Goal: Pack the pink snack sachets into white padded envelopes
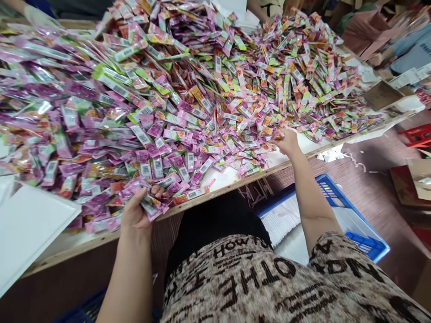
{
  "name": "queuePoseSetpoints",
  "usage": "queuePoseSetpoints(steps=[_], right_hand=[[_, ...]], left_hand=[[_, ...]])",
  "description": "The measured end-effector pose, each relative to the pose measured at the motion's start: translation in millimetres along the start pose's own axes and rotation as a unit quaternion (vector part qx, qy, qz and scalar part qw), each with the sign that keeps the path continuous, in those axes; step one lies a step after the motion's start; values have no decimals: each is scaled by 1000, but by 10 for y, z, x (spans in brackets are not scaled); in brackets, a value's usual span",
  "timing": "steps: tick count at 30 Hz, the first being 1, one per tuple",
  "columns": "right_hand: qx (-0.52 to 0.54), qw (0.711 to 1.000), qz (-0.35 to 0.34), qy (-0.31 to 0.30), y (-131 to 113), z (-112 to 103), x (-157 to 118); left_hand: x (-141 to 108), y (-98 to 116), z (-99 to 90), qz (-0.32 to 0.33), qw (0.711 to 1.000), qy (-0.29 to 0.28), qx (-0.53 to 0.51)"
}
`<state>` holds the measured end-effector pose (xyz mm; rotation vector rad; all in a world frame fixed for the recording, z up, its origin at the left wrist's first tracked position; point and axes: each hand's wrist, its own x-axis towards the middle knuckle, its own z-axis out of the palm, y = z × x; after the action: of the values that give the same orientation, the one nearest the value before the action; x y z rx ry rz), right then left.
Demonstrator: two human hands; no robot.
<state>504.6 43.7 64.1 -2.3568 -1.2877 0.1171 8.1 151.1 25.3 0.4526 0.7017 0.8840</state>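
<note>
A large heap of small printed sachets (188, 121), mostly pink, purple and green with barcodes, covers the table (269, 169). My left hand (139, 211) is closed around several purple sachets (153, 206) at the table's near edge. Farther right, my right hand (285, 141) reaches to the front of the heap, its fingers pinched together. A small pinkish sachet (276, 134) shows at those fingertips. Just right of my left hand, an orange-red sachet (191, 195) lies along the wooden edge.
White flat sheets (33, 224) jut over the table's left end. Under the right side stands a blue crate (350, 202) holding white sheets. An open cardboard box (384, 95) sits at the right end. Cartons (417, 179) stand on the floor. Across the table, a gloved hand (40, 17) is partly visible.
</note>
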Motion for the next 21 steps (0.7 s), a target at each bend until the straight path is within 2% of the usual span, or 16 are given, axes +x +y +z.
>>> queuePoseSetpoints(steps=[3,5,7,9,12,14,17,19,21], right_hand=[[-80,993,-37,-81,-7,143,-23],[-110,986,-21,-122,35,209,-83],[-117,984,7,-132,125,233,-155],[-118,986,32,-112,233,214,-208],[-114,989,75,-48,327,139,-191],[-91,991,100,9,304,98,-82],[-55,989,104,89,171,101,223],[-44,986,127,99,77,136,454],[-11,988,134,70,24,154,622]], left_hand=[[-1,-7,15,5,1000,1,-4],[-2,-10,18,7,1000,4,-5],[-1,-12,12,6,1000,4,-9],[1,-12,5,4,1000,1,-10],[6,-8,4,5,1000,7,0],[10,-2,11,-2,1000,16,12],[16,8,20,-11,1000,15,25],[17,6,16,-15,999,9,27],[13,-5,1,-9,1000,-1,22]])
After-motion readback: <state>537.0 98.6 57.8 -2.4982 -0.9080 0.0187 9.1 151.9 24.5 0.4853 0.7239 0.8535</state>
